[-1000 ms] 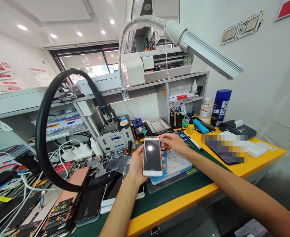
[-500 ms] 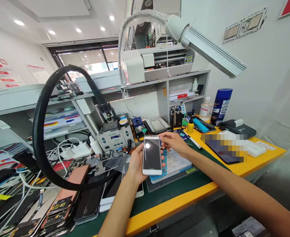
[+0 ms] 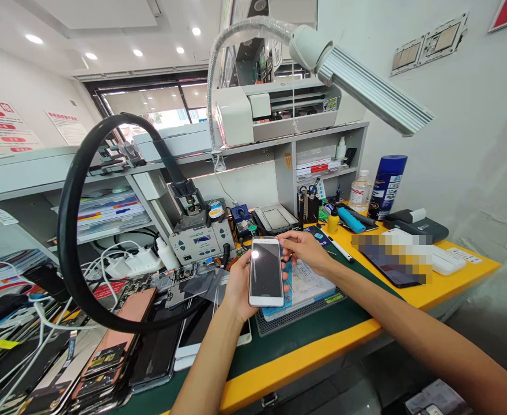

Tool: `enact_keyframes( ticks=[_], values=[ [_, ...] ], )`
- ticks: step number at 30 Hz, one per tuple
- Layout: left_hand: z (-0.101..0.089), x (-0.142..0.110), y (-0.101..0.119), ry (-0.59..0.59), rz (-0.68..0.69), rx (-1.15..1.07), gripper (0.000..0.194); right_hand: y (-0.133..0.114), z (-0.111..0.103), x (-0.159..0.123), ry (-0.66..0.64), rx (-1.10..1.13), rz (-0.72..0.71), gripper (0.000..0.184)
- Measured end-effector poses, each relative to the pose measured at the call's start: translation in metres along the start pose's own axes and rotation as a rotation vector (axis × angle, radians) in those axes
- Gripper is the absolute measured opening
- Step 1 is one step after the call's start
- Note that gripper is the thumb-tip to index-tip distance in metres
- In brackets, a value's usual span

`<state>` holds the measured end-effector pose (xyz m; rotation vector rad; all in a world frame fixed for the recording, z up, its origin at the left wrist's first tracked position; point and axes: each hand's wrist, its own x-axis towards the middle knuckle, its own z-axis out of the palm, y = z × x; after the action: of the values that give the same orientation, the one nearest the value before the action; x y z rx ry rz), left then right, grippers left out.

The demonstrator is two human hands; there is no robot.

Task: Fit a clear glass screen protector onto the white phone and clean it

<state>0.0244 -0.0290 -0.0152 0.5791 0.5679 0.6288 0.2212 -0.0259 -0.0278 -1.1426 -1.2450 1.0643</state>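
Observation:
A white-framed smartphone [image 3: 266, 274] with a dark screen and a bright reflection is held up over the bench. My left hand [image 3: 239, 285] is wrapped round it from the left and beneath, with fingertips showing along its right edge. My right hand [image 3: 303, 249] is at the phone's upper right edge, thumb and forefinger pinched together there. Whether anything small sits in that pinch is hidden. Below the phone lies a blue-and-white box [image 3: 309, 288] on a dark mesh-patterned mat [image 3: 275, 327].
Piled phone parts [image 3: 106, 357] and white cables crowd the left. A thick black hose [image 3: 63, 230] loops from the grey soldering station [image 3: 201, 241]. A lamp [image 3: 370, 86] hangs overhead. Rightward are a blue spray can [image 3: 387, 187], a bottle [image 3: 359, 193] and a dark phone [image 3: 385, 262].

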Motion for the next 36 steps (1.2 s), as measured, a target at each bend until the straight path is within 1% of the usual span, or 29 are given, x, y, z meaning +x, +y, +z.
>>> enact_keyframes(
  ticks=[8, 26, 31, 36],
  values=[
    [-0.0032, 0.0015, -0.0012, -0.02, 0.008, 0.02, 0.056, 0.0037, -0.0005, 0.0016, -0.003, 0.005, -0.01, 0.031],
    [-0.006, 0.0019, -0.002, -0.048, 0.016, 0.018, 0.056, 0.0048, -0.0012, 0.0027, -0.004, -0.004, -0.008, 0.032],
    [-0.0038, 0.0016, -0.0009, -0.026, 0.011, 0.016, 0.056, 0.0058, -0.002, 0.0031, -0.013, -0.001, -0.014, 0.034],
    [-0.0034, 0.0021, -0.0003, -0.032, 0.012, 0.016, 0.056, 0.0074, -0.0026, 0.0037, -0.013, -0.012, -0.018, 0.034]
  ],
)
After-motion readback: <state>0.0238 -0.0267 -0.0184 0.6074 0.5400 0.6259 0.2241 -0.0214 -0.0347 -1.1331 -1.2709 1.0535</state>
